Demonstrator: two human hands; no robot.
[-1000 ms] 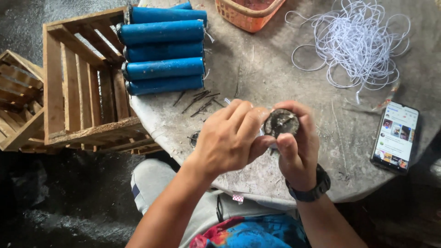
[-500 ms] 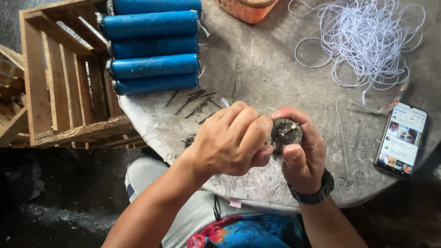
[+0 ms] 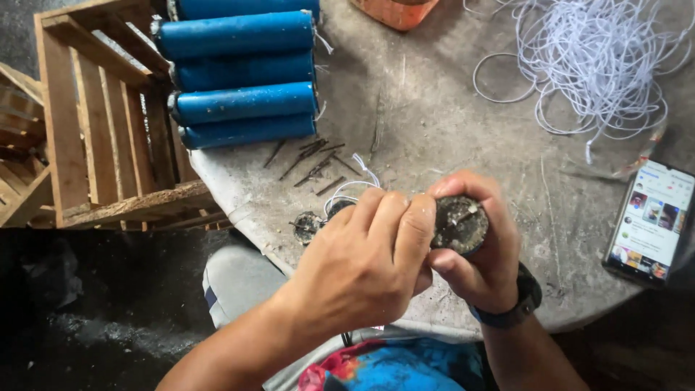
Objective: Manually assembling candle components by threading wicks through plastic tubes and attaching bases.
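Observation:
My right hand [image 3: 481, 253] grips a short blue tube whose dirty grey round end [image 3: 460, 223] faces the camera. My left hand [image 3: 365, 261] is closed over the tube's side, its fingertips pressing at the rim of that end. A thin white cord [image 3: 355, 185] runs out from behind my left hand onto the round grey table [image 3: 434, 123]. Two small dark round caps [image 3: 308, 226] lie on the table just left of my hands. What my left fingers pinch is hidden.
Several blue tubes [image 3: 242, 72] lie stacked at the table's far left. Dark nails [image 3: 311, 161] are scattered in front of them. A tangle of white cord [image 3: 601, 58] lies far right, a phone [image 3: 651, 221] at the right edge, an orange basket [image 3: 394, 11] at the top, wooden crates [image 3: 101, 123] on the left.
My hands have stayed together on the tube, turning it slightly so its grey end faces up more. The camera view has shifted a little to the right.

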